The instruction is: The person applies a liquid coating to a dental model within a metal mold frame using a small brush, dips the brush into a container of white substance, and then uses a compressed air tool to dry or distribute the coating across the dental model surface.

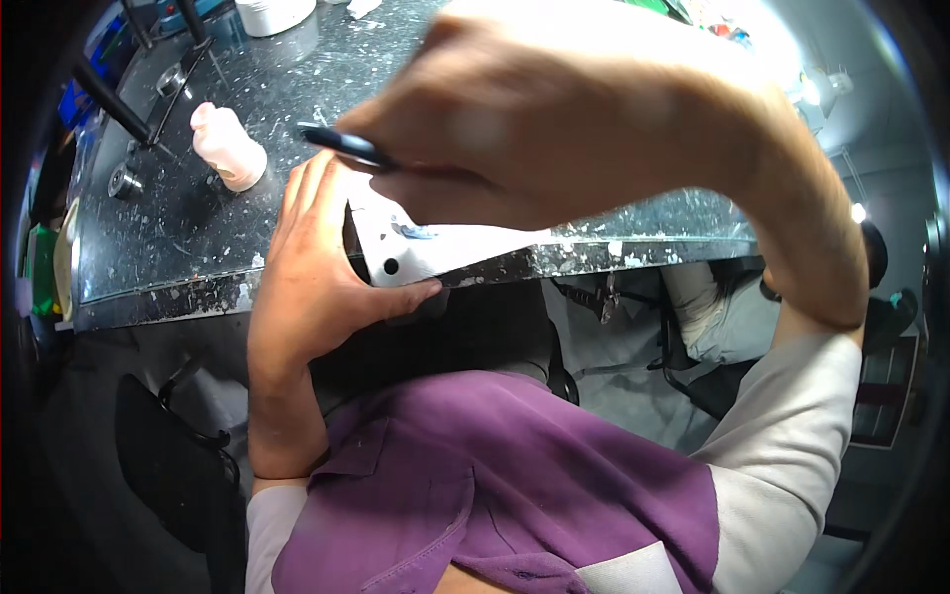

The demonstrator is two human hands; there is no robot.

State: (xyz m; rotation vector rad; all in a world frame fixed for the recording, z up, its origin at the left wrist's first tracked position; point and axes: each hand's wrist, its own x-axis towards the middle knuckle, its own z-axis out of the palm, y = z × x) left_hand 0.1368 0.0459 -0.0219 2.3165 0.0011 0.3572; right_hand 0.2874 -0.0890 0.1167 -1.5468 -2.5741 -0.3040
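My left hand (317, 277) grips a white flat piece (445, 255) at the table's near edge, its thumb along the lower side and fingers over the left side. The piece has a black round spot at its corner. My right hand (465, 139), blurred, is closed on a slim black pen-like tool (341, 144) above the piece and hides much of it. I cannot make out whether the tool's tip touches anything. A pale pink bottle (228, 148) stands left of my left hand on the speckled black table (148, 267).
Black rods (114, 104) and small metal cylinders (125, 180) lie at the left. A white tub (272, 15) stands at the back. Green and blue items (42, 267) line the left edge. A person's pale-trousered leg (708, 312) and chairs are below the table at right.
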